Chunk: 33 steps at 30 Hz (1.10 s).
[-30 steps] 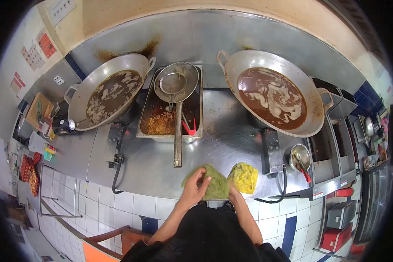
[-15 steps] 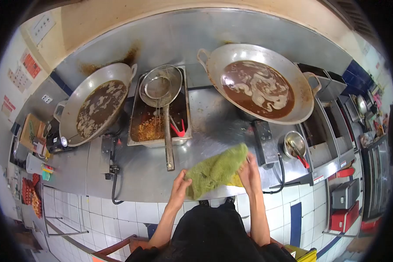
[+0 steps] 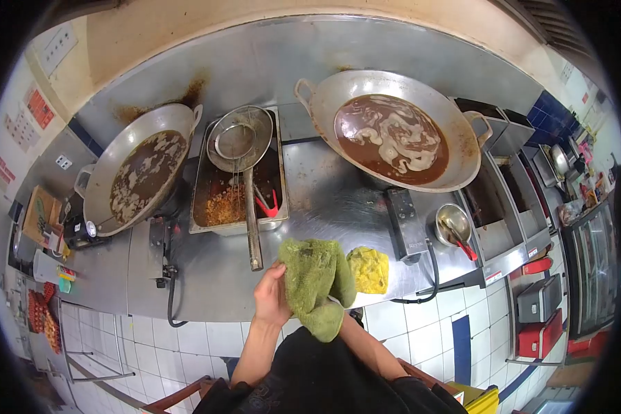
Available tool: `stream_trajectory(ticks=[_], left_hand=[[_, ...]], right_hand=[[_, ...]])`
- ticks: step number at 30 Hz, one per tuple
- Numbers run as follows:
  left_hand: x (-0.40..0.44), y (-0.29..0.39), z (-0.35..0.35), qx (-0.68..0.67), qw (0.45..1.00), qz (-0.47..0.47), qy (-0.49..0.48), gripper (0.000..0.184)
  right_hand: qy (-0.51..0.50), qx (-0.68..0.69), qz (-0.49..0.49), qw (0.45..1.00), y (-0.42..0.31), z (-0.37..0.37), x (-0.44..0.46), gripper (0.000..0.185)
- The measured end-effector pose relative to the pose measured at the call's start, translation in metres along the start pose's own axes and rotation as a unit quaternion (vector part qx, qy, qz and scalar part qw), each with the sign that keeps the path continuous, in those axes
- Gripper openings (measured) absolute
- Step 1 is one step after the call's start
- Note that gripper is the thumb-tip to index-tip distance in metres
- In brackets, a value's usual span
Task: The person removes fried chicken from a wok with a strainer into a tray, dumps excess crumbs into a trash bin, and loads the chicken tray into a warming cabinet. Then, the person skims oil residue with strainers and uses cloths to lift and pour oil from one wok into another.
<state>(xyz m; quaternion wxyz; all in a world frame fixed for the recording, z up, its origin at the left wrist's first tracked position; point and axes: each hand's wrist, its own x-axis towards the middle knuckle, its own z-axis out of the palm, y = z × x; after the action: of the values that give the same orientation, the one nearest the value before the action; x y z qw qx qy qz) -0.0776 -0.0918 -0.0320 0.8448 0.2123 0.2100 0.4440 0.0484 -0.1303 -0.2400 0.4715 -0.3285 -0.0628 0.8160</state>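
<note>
A green cloth [image 3: 312,279], rough and bunched, is held up in front of my body at the counter's front edge. My left hand [image 3: 272,298] is closed on its left side, the thumb toward the top. My right hand [image 3: 336,308] reaches in from below right and is mostly covered by the cloth, so its fingers are hidden. Just right of the green cloth, a crumpled yellow cloth [image 3: 370,270] lies on the steel counter [image 3: 324,196].
Two large woks of brown liquid, the left wok [image 3: 98,186] and the right wok [image 3: 466,148], flank a metal tray [image 3: 281,148]. Across the tray rests a strainer [image 3: 253,231], its handle pointing toward me. A small bowl [image 3: 454,224] with a red-handled utensil stands at right.
My right hand has moved left and down behind the green cloth, which is now bunched rather than stretched. The yellow cloth has come into full view. The whole view has shifted slightly.
</note>
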Motion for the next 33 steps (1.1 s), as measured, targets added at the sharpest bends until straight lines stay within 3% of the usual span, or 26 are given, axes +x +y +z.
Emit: stream_trajectory(ticks=[3, 4, 5, 6, 8, 9, 10, 12, 14, 15, 17, 18, 19, 20, 21, 22, 23, 24, 25, 26, 27, 28, 29, 30, 32, 33], left_hand=[[-0.002, 0.008, 0.007, 0.017, 0.996, 0.07, 0.043, 0.034], [0.001, 0.012, -0.009, 0.223, 0.961, 0.149, 0.068, 0.026], [0.002, 0.015, -0.023, 0.418, 0.877, 0.219, 0.092, 0.017], [0.003, 0.019, -0.034, 0.418, 0.875, 0.222, 0.098, 0.017], [0.004, 0.023, -0.051, 0.535, 0.821, 0.13, 0.151, 0.007], [0.005, 0.021, -0.056, 0.534, 0.821, 0.13, 0.154, 0.007], [0.007, 0.018, -0.06, 0.461, 0.86, 0.158, 0.152, 0.012], [0.011, 0.014, -0.053, 0.383, 0.894, 0.18, 0.144, 0.02], [0.018, 0.017, -0.036, 0.435, 0.87, 0.181, 0.144, 0.032], [0.022, 0.018, -0.036, 0.453, 0.861, 0.181, 0.142, 0.036], [0.045, 0.018, -0.056, 0.583, 0.748, 0.315, 0.045, 0.048], [0.047, 0.024, -0.048, 0.58, 0.75, 0.316, 0.041, 0.048], [0.045, 0.034, -0.036, 0.591, 0.77, 0.24, 0.026, 0.048], [0.045, 0.04, -0.029, 0.598, 0.785, 0.164, 0.012, 0.049], [0.047, 0.045, -0.028, 0.596, 0.785, 0.17, 0.012, 0.049], [0.048, 0.05, -0.029, 0.692, 0.703, 0.164, -0.018, 0.045], [0.048, 0.055, -0.029, 0.777, 0.608, 0.154, -0.045, 0.042], [0.048, 0.062, -0.024, 0.777, 0.608, 0.157, -0.043, 0.042], [0.046, 0.072, -0.014, 0.793, 0.599, 0.084, -0.071, 0.035], [0.041, 0.081, -0.005, 0.805, 0.585, 0.009, -0.097, 0.029], [0.033, 0.089, 0.002, 0.805, 0.585, 0.011, -0.095, 0.029], [0.024, 0.097, 0.008, 0.798, 0.583, 0.101, -0.115, 0.026], [0.02, 0.103, 0.009, 0.784, 0.575, 0.191, -0.135, 0.024], [0.02, 0.107, 0.007, 0.785, 0.574, 0.19, -0.135, 0.024], [0.02, 0.11, 0.004, 0.654, 0.708, 0.238, -0.122, 0.028], [0.023, 0.102, -0.003, 0.654, 0.708, 0.232, -0.128, 0.028]], right_hand=[[0.053, 0.013, -0.035, 0.998, -0.024, -0.016, -0.012, 0.044], [0.079, 0.012, -0.05, 0.996, -0.036, -0.026, -0.023, 0.043], [0.105, 0.006, -0.062, 0.992, -0.051, -0.038, -0.039, 0.043], [0.124, -0.003, -0.07, 0.99, -0.063, -0.047, -0.058, 0.043], [0.169, -0.145, -0.142, 0.964, -0.078, -0.081, -0.083, 0.041], [0.16, -0.072, -0.166, 0.97, -0.092, -0.082, -0.105, 0.038], [0.107, -0.063, -0.232, 0.965, -0.111, -0.049, -0.132, 0.039], [0.143, -0.076, -0.314, 0.936, -0.131, -0.029, -0.161, 0.036], [0.301, -0.275, -0.291, 0.866, -0.144, -0.035, -0.169, 0.036], [0.294, -0.341, -0.364, 0.815, -0.152, -0.021, -0.167, 0.025], [0.375, -0.361, -0.372, 0.769, -0.17, -0.007, -0.172, 0.022], [0.417, -0.358, -0.38, 0.744, -0.176, 0.004, -0.177, 0.028], [0.419, -0.359, -0.382, 0.741, -0.179, 0.017, -0.182, 0.028], [0.359, -0.34, -0.434, 0.753, -0.181, 0.031, -0.185, 0.036], [0.292, -0.319, -0.484, 0.76, -0.184, 0.041, -0.187, 0.046], [0.288, -0.321, -0.488, 0.759, -0.186, 0.046, -0.189, 0.046], [0.298, -0.435, -0.476, 0.704, -0.187, 0.048, -0.192, 0.048], [0.304, -0.542, -0.456, 0.637, -0.187, 0.05, -0.195, 0.05], [0.318, -0.604, -0.451, 0.575, -0.186, 0.053, -0.199, 0.04], [0.315, -0.605, -0.453, 0.574, -0.186, 0.059, -0.207, 0.04], [0.33, -0.644, -0.409, 0.557, -0.185, 0.07, -0.219, 0.035], [0.343, -0.68, -0.361, 0.537, -0.185, 0.08, -0.231, 0.03], [0.362, -0.639, -0.377, 0.565, -0.184, 0.093, -0.24, 0.016], [0.362, -0.638, -0.378, 0.566, -0.186, 0.096, -0.245, 0.016], [0.254, -0.619, -0.468, 0.577, -0.194, 0.092, -0.258, 0.012], [0.196, -0.571, -0.465, 0.647, -0.199, 0.075, -0.252, 0.018]])
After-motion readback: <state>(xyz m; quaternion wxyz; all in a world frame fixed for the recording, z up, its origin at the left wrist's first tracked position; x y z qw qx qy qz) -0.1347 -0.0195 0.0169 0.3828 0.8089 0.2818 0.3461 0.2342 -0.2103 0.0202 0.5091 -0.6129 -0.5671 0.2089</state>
